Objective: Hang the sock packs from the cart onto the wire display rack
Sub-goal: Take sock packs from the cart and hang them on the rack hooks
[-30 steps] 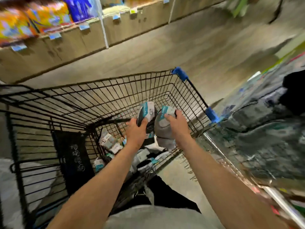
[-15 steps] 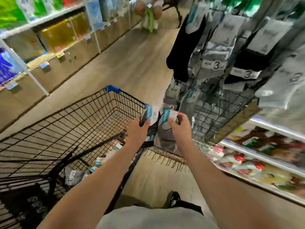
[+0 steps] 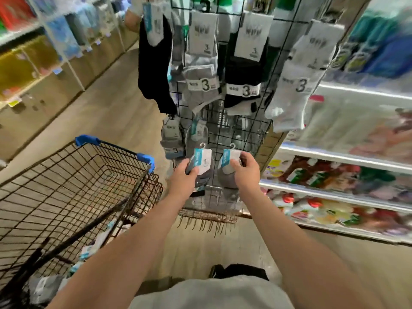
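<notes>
Left hand point(image 3: 183, 175) was closed on a sock pack point(image 3: 201, 162), thumb pressed across the lower part of its white-and-teal card, the dark socks hanging beneath. Right hand point(image 3: 244, 170) was closed likewise on a second sock pack point(image 3: 227, 172), fingers curled over the card, grey socks bulging below. Each pack carried a small clear hook at its top; both were held raised in front of the lower part of the wire display rack point(image 3: 239, 130), side by side, slightly apart. Whether either hook had caught a wire could not be told. Higher on the rack, hung packs were noted: black, grey and white socks, several with bands marked 3. Two smaller packs were seen hanging just above the left hand. The cart point(image 3: 89, 175), black wire with blue corner caps, was recorded to the left of the rack; more sock packs point(image 3: 89, 253) were lying at its bottom near the left forearm. Blurred store shelves point(image 3: 334, 186) were seen at right.
</notes>
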Demonstrator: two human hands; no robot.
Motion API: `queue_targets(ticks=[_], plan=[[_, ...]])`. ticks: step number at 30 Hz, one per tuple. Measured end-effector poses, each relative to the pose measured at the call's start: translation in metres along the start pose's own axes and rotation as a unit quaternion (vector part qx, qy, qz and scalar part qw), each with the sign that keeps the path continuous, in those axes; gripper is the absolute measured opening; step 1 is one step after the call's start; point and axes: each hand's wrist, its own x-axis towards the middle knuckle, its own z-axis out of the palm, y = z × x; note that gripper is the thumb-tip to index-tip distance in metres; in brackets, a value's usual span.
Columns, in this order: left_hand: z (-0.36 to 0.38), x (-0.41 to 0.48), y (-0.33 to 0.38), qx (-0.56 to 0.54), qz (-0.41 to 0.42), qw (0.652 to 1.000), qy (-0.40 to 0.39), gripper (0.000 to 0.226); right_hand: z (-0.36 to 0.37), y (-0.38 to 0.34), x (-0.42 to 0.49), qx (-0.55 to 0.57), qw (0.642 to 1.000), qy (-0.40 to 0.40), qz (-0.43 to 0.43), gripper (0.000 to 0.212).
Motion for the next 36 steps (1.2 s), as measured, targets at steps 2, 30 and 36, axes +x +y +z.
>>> queue_targets(ticks=[2,30,36], plan=[[0.013,0.006,0.006,0.002,0.004,1.000,-0.014,0.037,-0.005,-0.004,0.020,0.012,1.000,0.013,0.010,0.023],[0.088,0.063,0.007,-0.011,0.004,0.999,-0.039,0.034,0.025,0.003,0.121,-0.044,0.999,-0.030,0.011,0.036],[0.094,0.062,0.015,-0.020,0.018,0.998,-0.053,0.031,0.004,0.044,0.070,0.015,0.997,-0.070,-0.008,0.032]])
